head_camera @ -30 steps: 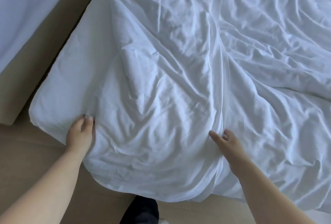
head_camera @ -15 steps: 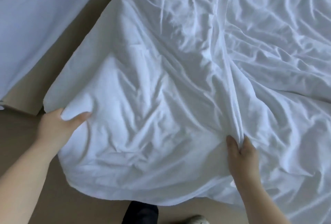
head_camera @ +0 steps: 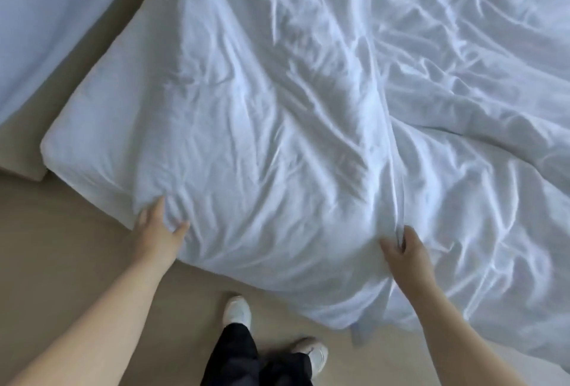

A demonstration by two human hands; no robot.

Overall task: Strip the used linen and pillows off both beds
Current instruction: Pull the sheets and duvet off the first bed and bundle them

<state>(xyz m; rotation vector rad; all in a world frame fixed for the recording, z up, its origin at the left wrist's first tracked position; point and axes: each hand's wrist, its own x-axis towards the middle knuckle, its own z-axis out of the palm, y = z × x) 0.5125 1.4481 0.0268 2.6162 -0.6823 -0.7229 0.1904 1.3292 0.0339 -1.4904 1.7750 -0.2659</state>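
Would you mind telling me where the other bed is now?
The other bed fills the head view's upper left corner, left of the duvet, with a beige strip between.

One wide-angle head-worn camera looks forward and steeply down from close above the near edge of a white duvet (head_camera: 277, 138), the wearer's shoes (head_camera: 237, 311) at bottom.

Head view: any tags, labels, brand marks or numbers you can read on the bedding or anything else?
None readable.
The duvet shows only plain white creased fabric, with no tag or print in view.
The other bed, the floor, the shoes and the trousers carry no visible lettering.
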